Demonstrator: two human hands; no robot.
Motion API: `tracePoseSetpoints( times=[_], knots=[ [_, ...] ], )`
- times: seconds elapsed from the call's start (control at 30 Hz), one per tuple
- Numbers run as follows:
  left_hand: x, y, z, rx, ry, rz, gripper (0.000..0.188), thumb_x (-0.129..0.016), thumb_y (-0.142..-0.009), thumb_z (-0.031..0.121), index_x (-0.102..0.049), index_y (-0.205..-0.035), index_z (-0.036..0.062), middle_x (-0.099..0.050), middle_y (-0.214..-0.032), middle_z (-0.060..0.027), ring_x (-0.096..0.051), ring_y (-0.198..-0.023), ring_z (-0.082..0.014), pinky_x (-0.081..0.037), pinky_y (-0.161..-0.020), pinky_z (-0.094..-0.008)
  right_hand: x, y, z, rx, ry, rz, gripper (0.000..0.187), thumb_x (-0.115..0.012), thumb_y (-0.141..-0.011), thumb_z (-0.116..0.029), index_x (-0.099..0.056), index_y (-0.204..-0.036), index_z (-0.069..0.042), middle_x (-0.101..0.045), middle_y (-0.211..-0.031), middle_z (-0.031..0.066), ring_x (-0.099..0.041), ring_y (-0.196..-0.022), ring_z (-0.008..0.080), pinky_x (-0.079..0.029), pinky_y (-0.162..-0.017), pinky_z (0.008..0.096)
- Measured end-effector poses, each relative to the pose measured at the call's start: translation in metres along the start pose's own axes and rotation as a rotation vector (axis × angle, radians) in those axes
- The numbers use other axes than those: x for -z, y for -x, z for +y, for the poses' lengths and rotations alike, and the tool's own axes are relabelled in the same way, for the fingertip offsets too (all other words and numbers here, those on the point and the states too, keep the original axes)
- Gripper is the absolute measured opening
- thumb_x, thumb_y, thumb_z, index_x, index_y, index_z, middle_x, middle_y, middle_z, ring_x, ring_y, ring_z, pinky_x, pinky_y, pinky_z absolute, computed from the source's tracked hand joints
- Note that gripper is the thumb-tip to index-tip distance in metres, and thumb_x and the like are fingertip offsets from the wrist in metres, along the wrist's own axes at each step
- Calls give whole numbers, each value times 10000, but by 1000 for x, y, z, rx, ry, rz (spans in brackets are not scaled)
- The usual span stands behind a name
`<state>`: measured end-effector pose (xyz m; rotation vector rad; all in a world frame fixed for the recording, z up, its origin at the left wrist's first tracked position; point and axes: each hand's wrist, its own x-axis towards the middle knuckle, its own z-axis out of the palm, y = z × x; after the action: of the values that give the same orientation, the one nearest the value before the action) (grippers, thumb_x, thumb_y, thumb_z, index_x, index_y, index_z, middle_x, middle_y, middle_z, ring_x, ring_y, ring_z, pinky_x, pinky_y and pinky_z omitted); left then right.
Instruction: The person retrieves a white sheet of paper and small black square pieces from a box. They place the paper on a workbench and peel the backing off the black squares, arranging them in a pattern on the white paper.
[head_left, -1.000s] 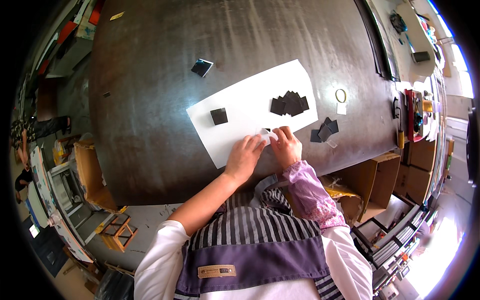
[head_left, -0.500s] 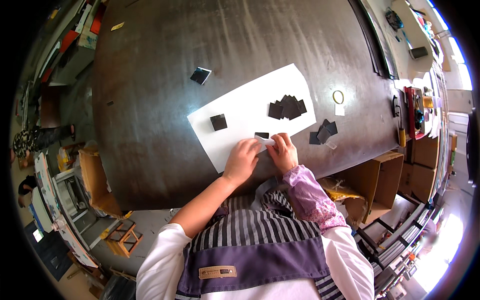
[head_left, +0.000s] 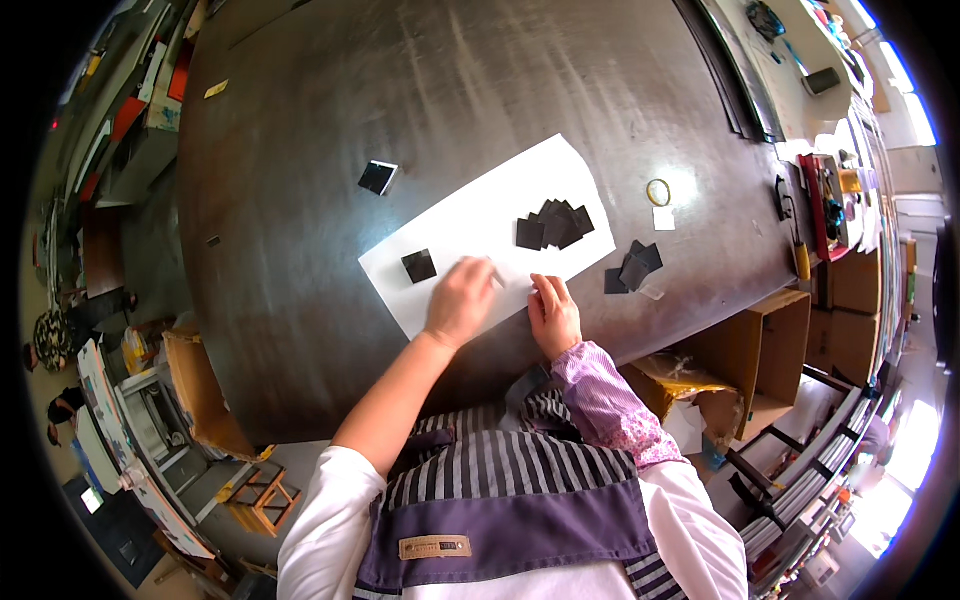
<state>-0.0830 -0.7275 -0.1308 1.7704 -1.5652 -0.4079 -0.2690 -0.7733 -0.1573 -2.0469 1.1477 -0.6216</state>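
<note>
A white sheet (head_left: 480, 245) lies at a slant on the dark table under both my hands. Over its front part, my left hand (head_left: 462, 302) is closed, fingers bent down; a pale edge shows at its fingertips, too blurred to name. Just to the right, my right hand (head_left: 555, 315) has thumb and fingers pinched together at the sheet's front edge, and what is between them is hidden. Left of my left hand sits a small dark square piece (head_left: 419, 266). Several black square pieces (head_left: 553, 226) lie fanned out and overlapping on the sheet's right part.
More dark squares (head_left: 634, 268) lie right of the sheet, near a small white square (head_left: 663, 218) and a yellowish ring (head_left: 658, 192). Beyond the sheet is a dark, pale-edged square stack (head_left: 378, 178). Cardboard boxes (head_left: 765, 360) stand below the table's right edge.
My hands have drawn apart, the left moving leftward. The dark square and white piece between my fingertips no longer show there. The whole view has shifted slightly.
</note>
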Motion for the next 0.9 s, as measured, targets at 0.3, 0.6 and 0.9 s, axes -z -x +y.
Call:
tracePoseSetpoints(
  times=[0.3,0.6,0.9],
  knots=[
    [39,-29,-75,196,-180,227,220,-693,-738,3,-700,-955,44,-608,-1179,-93,-544,-1127,-316,-436,-970,-425,21,-31,-8,-224,63,31,215,-675,-860,-131,-626,-1061,-74,-649,-936,87,-660,-728,260,-519,-660,375],
    [31,0,-3,147,-139,303,374,-579,-774,-76,-636,-1123,44,-494,-1273,-176,-477,-1174,-358,-420,-973,-433,29,-100,-6,-454,405,-135,500,-784,-764,-439,-506,-950,-67,-672,-837,120,-665,-867,323,-497,-709,430],
    [-2,16,56,349,560,-39,245,-631,-908,49,-642,-1148,3,-637,-1092,-137,-650,-910,-198,-532,-771,-312,29,-43,-20,-208,2,14,316,-722,-779,-95,-586,-1064,-98,-673,-781,72,-678,-700,266,-521,-597,381]
  ],
)
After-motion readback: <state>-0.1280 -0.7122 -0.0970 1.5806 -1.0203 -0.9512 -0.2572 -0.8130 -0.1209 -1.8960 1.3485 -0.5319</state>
